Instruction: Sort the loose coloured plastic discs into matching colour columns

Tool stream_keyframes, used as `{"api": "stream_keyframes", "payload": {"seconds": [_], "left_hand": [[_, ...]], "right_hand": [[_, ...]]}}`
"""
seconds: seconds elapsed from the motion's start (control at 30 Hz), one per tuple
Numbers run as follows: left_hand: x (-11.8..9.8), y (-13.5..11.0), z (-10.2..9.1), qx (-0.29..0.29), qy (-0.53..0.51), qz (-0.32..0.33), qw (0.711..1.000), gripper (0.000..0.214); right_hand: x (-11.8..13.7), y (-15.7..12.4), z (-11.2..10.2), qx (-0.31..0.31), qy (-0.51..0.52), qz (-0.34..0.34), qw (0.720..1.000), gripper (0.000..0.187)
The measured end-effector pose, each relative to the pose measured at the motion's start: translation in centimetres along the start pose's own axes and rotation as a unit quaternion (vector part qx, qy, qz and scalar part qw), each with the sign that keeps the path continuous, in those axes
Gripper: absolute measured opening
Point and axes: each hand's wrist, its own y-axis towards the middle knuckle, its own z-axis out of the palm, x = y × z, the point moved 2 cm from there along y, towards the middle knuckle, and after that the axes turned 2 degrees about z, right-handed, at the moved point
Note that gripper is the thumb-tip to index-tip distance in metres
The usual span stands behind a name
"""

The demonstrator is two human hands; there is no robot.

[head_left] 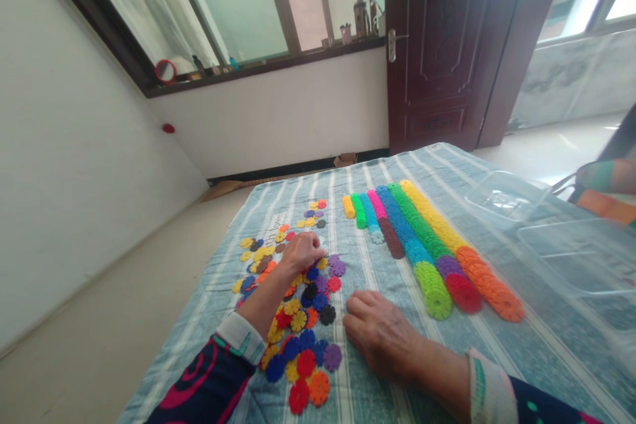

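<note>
My left hand (301, 252) reaches over a loose spread of notched plastic discs (298, 321) in yellow, blue, red, orange, purple and black. Its fingers are bent down and pressed together among them; whatever they pinch is hidden. Closed and resting on the striped cloth, my right hand (380, 331) lies just right of that spread. Its curled fingers hide anything inside. Farther right, overlapping discs form long rows sorted by colour: yellow and orange (447, 232), green to red (422, 225), blue to lime (405, 232). Shorter rows, one of them pink and brown (387, 228), lie left of these.
Two clear plastic boxes stand on the right, the farther box (509, 199) and the nearer box (581, 258). Part of a person (606, 189) shows at the right edge. Beyond the cloth-covered surface (422, 162) are a wooden door (437, 46) and a windowsill (278, 66) with small items.
</note>
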Motion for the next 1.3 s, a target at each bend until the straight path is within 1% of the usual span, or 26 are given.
{"api": "stream_keyframes", "payload": {"seconds": [0.13, 0.23, 0.33, 0.43, 0.53, 0.6, 0.7, 0.8, 0.97, 1.07, 1.17, 1.23, 1.3], "left_hand": [[0.2, 0.1, 0.1, -0.028, -0.069, 0.032, 0.997, 0.007], [-0.5, 0.0, 0.2, -0.047, -0.161, 0.068, 0.983, 0.003], [-2.5, -0.3, 0.8, -0.042, -0.254, 0.118, 0.959, 0.003], [-5.3, -0.4, 1.9, -0.032, -0.306, 0.170, 0.936, 0.003], [-7.8, 0.0, 2.9, -0.043, -0.326, 0.203, 0.922, 0.004], [-9.1, 0.5, 3.4, -0.054, -0.327, 0.213, 0.919, 0.006], [-10.2, 1.2, 3.8, -0.062, -0.309, 0.216, 0.924, 0.009], [-10.7, 1.7, 3.9, -0.072, -0.277, 0.218, 0.933, 0.013], [-11.0, 2.1, 4.3, -0.088, -0.253, 0.231, 0.935, 0.013], [-10.6, 2.2, 4.2, -0.107, -0.247, 0.228, 0.936, 0.014], [-8.9, 2.6, 3.3, -0.142, -0.218, 0.205, 0.944, 0.014], [-7.0, 3.0, 2.3, -0.155, -0.174, 0.172, 0.957, 0.015], [-4.7, 3.3, 1.3, -0.145, -0.123, 0.125, 0.974, 0.015]], "right_hand": [[0.0, 0.1, 0.0, -0.003, -0.002, 0.001, 1.000, 0.010], [0.0, 0.1, 0.0, -0.002, -0.001, -0.002, 1.000, 0.009], [0.1, 0.1, 0.0, -0.003, -0.006, -0.003, 1.000, 0.010], [0.1, 0.1, 0.1, -0.008, -0.010, -0.003, 1.000, 0.010], [0.0, 0.1, 0.3, -0.018, -0.015, -0.004, 1.000, 0.009], [0.0, 0.1, 0.4, -0.028, -0.018, -0.004, 0.999, 0.009], [-0.1, 0.1, 0.4, -0.036, -0.017, -0.007, 0.999, 0.010], [0.0, 0.2, 0.3, -0.036, -0.012, -0.006, 0.999, 0.010], [0.0, 0.2, 0.2, -0.028, -0.013, -0.002, 1.000, 0.010], [0.0, 0.2, 0.2, -0.026, -0.008, -0.005, 1.000, 0.010], [0.0, 0.2, 0.0, -0.022, -0.010, -0.006, 1.000, 0.010], [0.0, 0.2, -0.1, -0.016, -0.010, -0.006, 1.000, 0.009], [0.0, 0.2, -0.2, -0.009, -0.010, -0.005, 1.000, 0.009]]}}
